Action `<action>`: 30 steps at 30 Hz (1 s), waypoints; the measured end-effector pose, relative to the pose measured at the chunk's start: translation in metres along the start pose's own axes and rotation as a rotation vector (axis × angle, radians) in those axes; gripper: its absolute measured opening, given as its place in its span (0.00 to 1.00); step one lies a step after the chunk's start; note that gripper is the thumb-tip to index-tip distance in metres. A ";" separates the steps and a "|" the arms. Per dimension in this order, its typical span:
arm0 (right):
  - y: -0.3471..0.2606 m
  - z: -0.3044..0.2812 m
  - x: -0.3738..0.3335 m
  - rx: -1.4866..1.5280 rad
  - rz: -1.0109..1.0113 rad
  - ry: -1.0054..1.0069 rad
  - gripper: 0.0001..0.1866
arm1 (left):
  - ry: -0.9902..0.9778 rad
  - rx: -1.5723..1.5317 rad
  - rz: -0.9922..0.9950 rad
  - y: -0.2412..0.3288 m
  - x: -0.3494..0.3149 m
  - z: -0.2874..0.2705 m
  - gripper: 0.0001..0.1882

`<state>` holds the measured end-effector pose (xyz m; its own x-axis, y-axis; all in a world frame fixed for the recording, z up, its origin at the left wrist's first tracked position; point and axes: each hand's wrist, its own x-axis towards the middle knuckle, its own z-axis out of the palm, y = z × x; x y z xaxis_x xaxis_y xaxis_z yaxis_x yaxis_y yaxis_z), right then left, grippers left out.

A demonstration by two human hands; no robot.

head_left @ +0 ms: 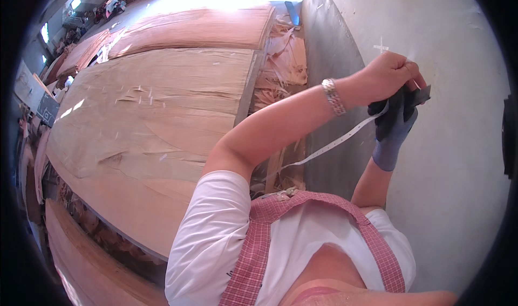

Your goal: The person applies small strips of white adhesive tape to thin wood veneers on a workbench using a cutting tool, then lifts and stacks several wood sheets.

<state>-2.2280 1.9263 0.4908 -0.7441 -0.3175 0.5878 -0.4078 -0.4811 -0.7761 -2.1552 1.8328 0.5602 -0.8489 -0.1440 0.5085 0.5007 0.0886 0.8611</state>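
Observation:
My left hand (389,75), bare with a bracelet at the wrist, is raised near the wall, its fingers pinched together. A sliver of white shows at its fingertips. Just below, my right hand (396,117) wears a dark and blue-grey glove and is closed around a long white perforated tape (340,140). The tape hangs slack from the glove down to the left, toward my apron. Beside the fingertips a small dark flat piece (422,94) sticks out; which hand grips it is hard to make out. Behind my left hand, a white tape cross (381,46) is on the wall.
A wide stack of wood veneer sheets (156,112) lies to my left, with another stack (199,31) beyond it. Torn veneer scraps (280,63) fill the gap beside the grey wall (453,198). A curved wooden piece (91,257) lies at the lower left.

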 end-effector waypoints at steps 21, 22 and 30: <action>0.210 0.085 -0.082 -0.157 0.542 -1.575 0.26 | 0.532 -0.022 -0.821 -0.177 -0.269 -0.144 0.10; 0.232 0.093 -0.075 -0.262 0.745 -1.760 0.23 | 0.695 0.078 -0.838 -0.208 -0.298 -0.146 0.10; 0.521 0.132 -0.018 -0.585 -0.092 -1.767 0.14 | 1.608 -0.338 -1.093 -0.391 -0.341 -0.117 0.11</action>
<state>-2.3573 1.5734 0.1065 0.4736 -0.8689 -0.1440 -0.8026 -0.3585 -0.4768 -2.0418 1.7315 0.0509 0.0505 -0.6204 -0.7826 0.1314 -0.7727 0.6210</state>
